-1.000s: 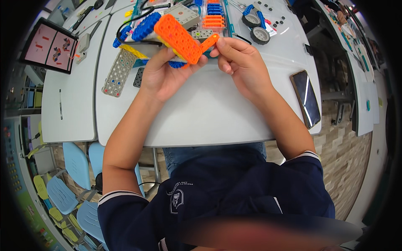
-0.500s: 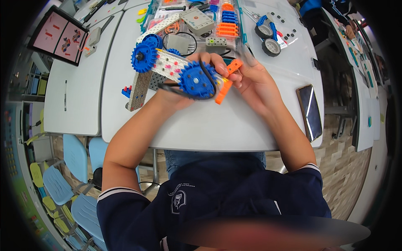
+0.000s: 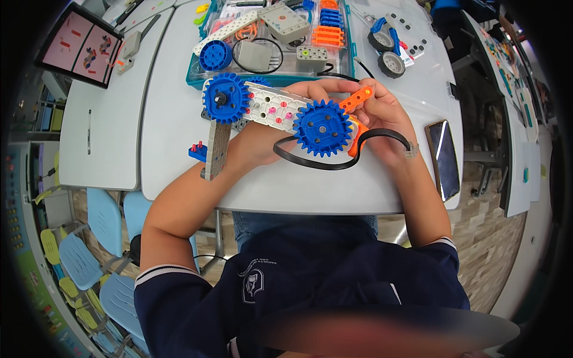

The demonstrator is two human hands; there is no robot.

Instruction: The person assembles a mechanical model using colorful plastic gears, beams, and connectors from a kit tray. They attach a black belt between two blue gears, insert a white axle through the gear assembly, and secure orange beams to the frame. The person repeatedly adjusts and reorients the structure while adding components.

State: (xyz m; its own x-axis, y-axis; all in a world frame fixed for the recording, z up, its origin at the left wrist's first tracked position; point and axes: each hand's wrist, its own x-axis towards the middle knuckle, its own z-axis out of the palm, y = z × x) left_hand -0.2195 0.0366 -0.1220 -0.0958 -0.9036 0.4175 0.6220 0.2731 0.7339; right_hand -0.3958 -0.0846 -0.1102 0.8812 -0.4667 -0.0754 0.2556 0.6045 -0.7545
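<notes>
Nearest me-side of the white table (image 3: 310,200): black cable (image 3: 316,165) looped below the model, its clear plug (image 3: 410,151) at the right wrist; other end hidden, couldn't tell where it ran. Left hand (image 3: 261,142) was wrapped behind the white beam (image 3: 262,108), fingers curled round its far side, holding the model up above the table. Right hand (image 3: 389,119) had thumb and fingertips closed on the orange strip (image 3: 357,100), at the model's right end. Change over the last second: model got flipped. Orange plate (image 3: 359,136) faced up before; now only a bit of it showed behind the near blue gear (image 3: 322,129), and the cable had swung out to the right wrist. For the work in hand, I'd read that as gear side on show, strip under right-hand control, cable loop a possible nuisance. Second blue gear (image 3: 225,98) sat at the beam's left end; grey plate (image 3: 218,149) stood below it, couldn't tell if attached. Phone (image 3: 443,160) was off to the right. Farther out: teal-edged parts box (image 3: 194,76), grey block (image 3: 285,22) in it, two wheels (image 3: 391,64) right of that, screen (image 3: 79,46) far left.
</notes>
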